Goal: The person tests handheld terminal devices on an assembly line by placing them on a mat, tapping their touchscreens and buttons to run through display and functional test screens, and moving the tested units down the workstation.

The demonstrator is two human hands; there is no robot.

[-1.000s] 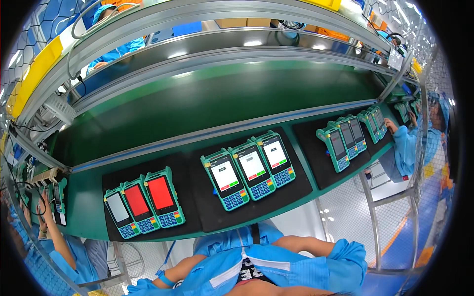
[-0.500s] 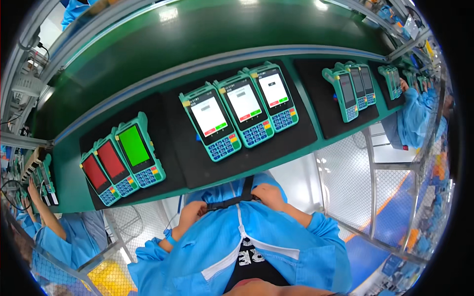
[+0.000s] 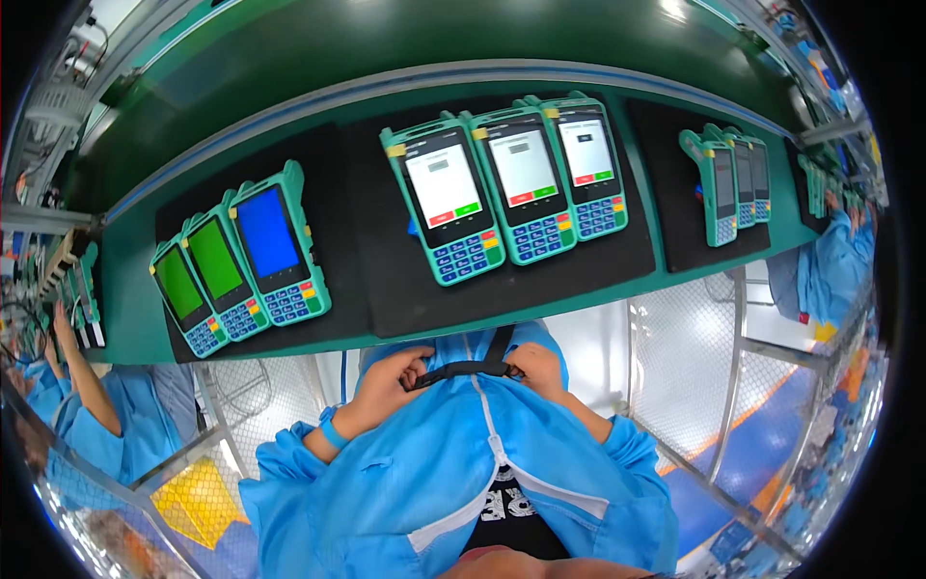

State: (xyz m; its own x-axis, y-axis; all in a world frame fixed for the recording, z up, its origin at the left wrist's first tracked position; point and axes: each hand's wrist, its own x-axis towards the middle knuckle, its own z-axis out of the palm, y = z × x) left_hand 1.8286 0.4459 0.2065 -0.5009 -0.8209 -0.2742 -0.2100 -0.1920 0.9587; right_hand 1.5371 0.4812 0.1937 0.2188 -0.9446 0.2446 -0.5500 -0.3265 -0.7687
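Note:
In front of my waist, a black strap (image 3: 455, 370) runs across my blue jacket (image 3: 424, 434). My left hand (image 3: 389, 381), with a blue wristband (image 3: 334, 430) behind it, has its fingers curled on the strap's left end. The right end is gripped by the closed fingers of my right hand (image 3: 536, 370). Beyond my hands on the bench, three teal payment terminals (image 3: 526, 183) lie side by side with white screens and red and green buttons. Neither hand touches them.
Three more terminals (image 3: 239, 256) lie at left on a black mat (image 3: 333, 207), screens green, green and blue. Another group, screens dark (image 3: 741, 179), lies at right. A metal rail (image 3: 463, 71) borders the bench. Co-workers in blue sit left (image 3: 106, 415) and right (image 3: 831, 270).
The left terminals' screens turned from red, red and green to green, green and blue. The view has shifted slightly. Both hands stay on the strap, the left fingers now curled more visibly.

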